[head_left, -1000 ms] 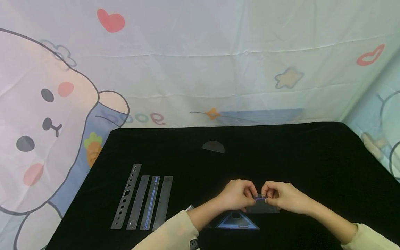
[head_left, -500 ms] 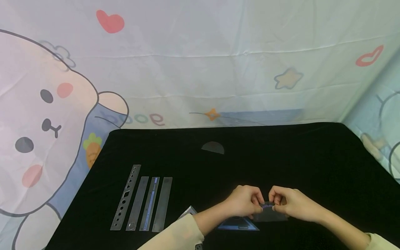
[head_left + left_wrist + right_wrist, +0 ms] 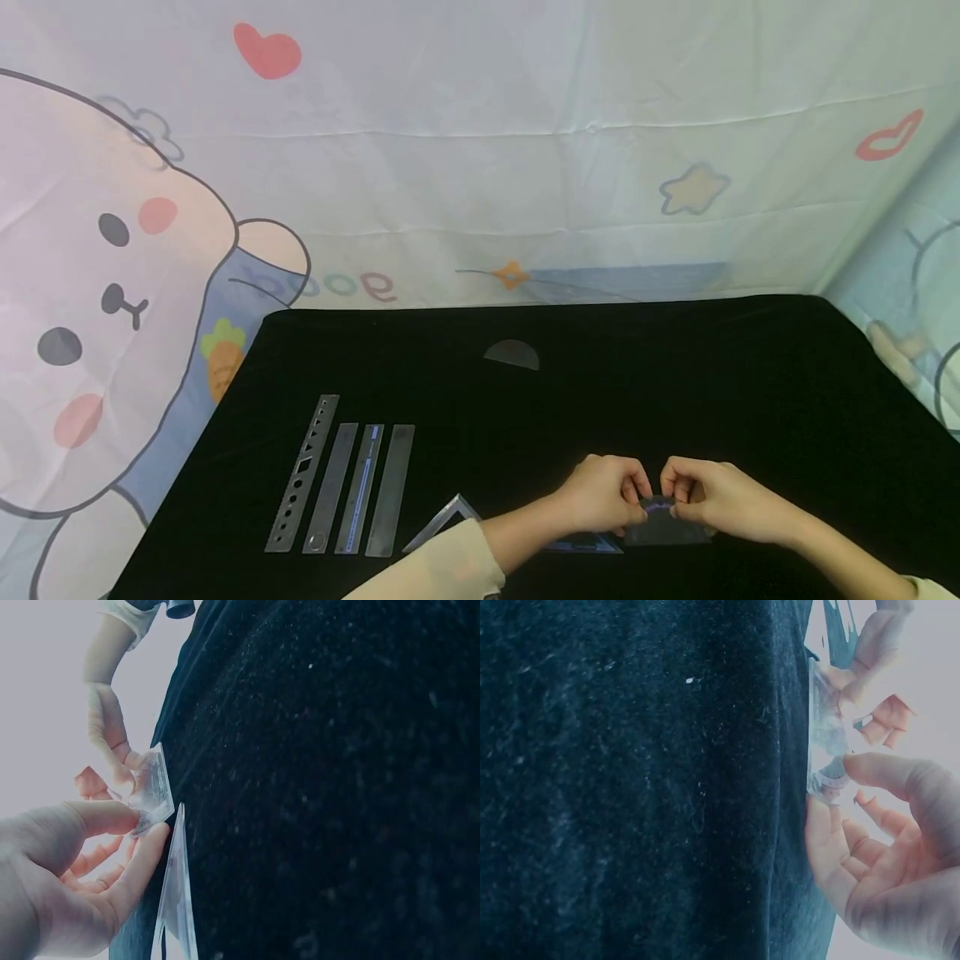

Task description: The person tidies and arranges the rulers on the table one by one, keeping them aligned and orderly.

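Observation:
Between both hands is a clear protractor (image 3: 663,529) with purple markings, its straight edge toward the front of the table. The left hand (image 3: 606,496) pinches its left side between thumb and fingers. On its right side, the right hand (image 3: 731,500) does the same. The left wrist view shows the protractor (image 3: 156,787) close to the black cloth; in the right wrist view the protractor (image 3: 826,735) has a thumb on one face and fingers behind. Partly covered by the left hand and wrist is a blue-marked set square (image 3: 592,547), just left of the protractor.
Several clear rulers (image 3: 390,492) lie side by side on the left of the black cloth (image 3: 750,383). Another set square (image 3: 453,510) is partly hidden by the left sleeve. A second, half-round protractor (image 3: 513,353) lies toward the back. A printed curtain (image 3: 480,167) hangs behind.
Both hands have moved right and toward the front edge with the protractor. The left arm now covers more of the blue-marked set square and less of the other one.

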### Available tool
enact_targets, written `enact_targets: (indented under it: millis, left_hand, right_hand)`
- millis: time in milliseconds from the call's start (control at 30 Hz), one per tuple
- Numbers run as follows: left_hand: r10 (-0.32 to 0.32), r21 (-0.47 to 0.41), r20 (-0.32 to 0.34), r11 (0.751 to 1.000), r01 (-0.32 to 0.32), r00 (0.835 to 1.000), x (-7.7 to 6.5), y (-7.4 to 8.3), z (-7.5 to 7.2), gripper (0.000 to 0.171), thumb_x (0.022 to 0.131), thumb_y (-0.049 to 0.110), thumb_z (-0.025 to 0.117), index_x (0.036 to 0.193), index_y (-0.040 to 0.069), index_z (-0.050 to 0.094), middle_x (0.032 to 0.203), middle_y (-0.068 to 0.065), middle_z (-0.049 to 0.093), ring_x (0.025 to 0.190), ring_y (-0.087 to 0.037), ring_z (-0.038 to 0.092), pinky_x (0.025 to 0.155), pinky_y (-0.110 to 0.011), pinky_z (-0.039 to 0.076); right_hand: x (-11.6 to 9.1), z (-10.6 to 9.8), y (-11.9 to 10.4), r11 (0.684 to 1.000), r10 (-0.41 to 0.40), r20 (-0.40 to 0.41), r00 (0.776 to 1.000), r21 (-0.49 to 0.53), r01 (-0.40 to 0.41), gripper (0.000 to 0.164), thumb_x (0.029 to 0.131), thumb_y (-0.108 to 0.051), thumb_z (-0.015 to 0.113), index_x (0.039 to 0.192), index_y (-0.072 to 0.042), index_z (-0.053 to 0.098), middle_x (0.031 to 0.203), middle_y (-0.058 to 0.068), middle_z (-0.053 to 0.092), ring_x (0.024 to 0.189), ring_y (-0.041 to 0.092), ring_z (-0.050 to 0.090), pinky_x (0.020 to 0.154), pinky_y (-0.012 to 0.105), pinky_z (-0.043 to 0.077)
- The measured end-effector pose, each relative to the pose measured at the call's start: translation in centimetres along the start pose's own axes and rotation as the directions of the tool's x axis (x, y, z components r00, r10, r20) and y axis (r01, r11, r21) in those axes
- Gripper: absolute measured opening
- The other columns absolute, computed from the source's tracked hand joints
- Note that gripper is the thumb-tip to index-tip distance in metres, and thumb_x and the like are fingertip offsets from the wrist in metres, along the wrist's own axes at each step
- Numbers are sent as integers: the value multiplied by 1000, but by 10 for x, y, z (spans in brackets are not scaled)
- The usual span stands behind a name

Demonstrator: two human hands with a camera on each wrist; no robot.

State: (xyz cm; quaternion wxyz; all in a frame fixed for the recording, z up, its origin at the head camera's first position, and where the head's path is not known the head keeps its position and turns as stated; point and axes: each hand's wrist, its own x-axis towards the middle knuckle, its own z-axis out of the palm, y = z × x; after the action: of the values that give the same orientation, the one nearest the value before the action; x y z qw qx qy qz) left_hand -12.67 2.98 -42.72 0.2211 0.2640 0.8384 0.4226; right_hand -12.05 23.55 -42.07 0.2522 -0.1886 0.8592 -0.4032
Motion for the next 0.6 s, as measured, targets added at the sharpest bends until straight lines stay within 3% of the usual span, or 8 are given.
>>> enact_targets:
  millis: [333,600]
  left_hand:
    - [5,40,14,999,-5,1000,1,3,8,16,75,3,71,85,12,62,62,9,54,43,-1,53,42,-13,46]
    - [47,172,11,984,-48,999,3,5,13,14,77,9,71,87,15,62,61,12,51,43,3,49,41,-9,42]
  right_hand:
    - [-6,1,7,1000,4,9,1000,-1,-4,18,78,-12,64,92,-10,52,77,5,54,58,11,55,47,22,48]
    - [-10,2,12,991,-68,-14,998,-120,66,17,78,-16,65,89,-15,52,71,-4,53,58,6,53,50,24,47]
